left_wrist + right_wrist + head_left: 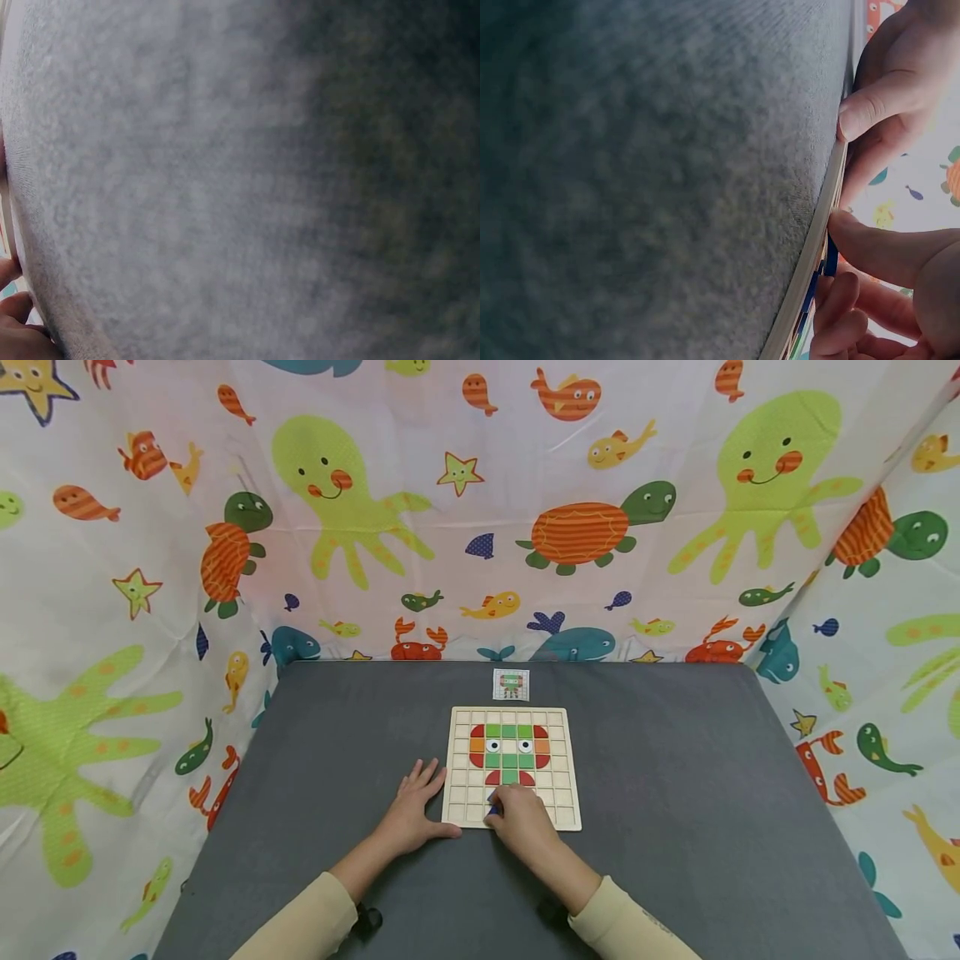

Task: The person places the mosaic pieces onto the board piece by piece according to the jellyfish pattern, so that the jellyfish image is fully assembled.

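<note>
A square wooden grid board point(561, 787) lies on the grey table. Red, green and orange tiles plus two eye tiles form a figure in its upper and middle cells. My left hand point(411, 808) rests at the board's left edge, fingers spread and thumb by the lower left corner. Over the lower middle cells, my right hand point(523, 820) pinches a small blue tile point(831, 257) between thumb and fingers. Another blue tile point(810, 291) shows on the board beside it in the right wrist view. The fingers partly cover the lower cells.
Behind the board lies a small picture card point(511, 685) showing a similar coloured figure. The grey cloth-covered table point(660, 760) extends to both sides. A curtain point(450, 435) printed with sea animals hangs at the back and sides.
</note>
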A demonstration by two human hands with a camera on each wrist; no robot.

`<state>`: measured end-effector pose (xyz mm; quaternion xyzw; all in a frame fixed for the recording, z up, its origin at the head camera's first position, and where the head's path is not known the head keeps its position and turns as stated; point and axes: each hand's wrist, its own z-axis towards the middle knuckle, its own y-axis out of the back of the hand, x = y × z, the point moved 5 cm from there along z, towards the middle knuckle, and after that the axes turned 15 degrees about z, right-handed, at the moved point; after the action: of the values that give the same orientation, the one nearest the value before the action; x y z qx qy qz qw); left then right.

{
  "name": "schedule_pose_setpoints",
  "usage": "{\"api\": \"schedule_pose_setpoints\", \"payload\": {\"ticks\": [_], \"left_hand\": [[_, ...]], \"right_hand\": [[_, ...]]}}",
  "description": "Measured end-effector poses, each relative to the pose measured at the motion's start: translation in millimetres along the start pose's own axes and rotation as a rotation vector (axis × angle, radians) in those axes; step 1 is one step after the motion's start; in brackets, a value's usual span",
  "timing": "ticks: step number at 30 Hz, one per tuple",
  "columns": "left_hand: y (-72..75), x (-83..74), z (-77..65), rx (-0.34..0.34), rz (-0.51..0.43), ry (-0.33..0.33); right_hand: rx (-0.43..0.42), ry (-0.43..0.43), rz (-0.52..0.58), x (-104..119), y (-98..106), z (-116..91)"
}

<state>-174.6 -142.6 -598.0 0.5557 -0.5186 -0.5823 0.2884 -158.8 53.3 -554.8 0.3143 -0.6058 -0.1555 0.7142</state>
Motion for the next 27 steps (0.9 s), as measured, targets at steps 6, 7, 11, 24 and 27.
{"api": "schedule_pose_setpoints", "payload": {"ticks": [6, 7, 11, 24, 27], "left_hand": [[-0.2, -0.7, -0.1, 0.009, -0.003, 0.003], [-0.2, -0.8, -0.2, 0.010, -0.002, 0.003], [1.3, -1.7, -0.4, 0.009, -0.005, 0.004], [-0.8, 1.9, 1.0, 0.025, -0.013, 0.001], [0.2, 5.4, -0.5, 0.045, -0.033, -0.009]], "right_hand": [[0.029, -0.027, 0.018, 0.6, -0.8, 0.7], [0.031, -0.030, 0.021, 0.5, -0.5, 0.8], [0.035, -0.041, 0.032, -0.5, 2.3, 1.1], [-0.083, -0.078, -0.007, -11.0, 59.6, -5.3], [-0.131, -0.062, -0.001, -19.2, 81.9, -7.5]]}}
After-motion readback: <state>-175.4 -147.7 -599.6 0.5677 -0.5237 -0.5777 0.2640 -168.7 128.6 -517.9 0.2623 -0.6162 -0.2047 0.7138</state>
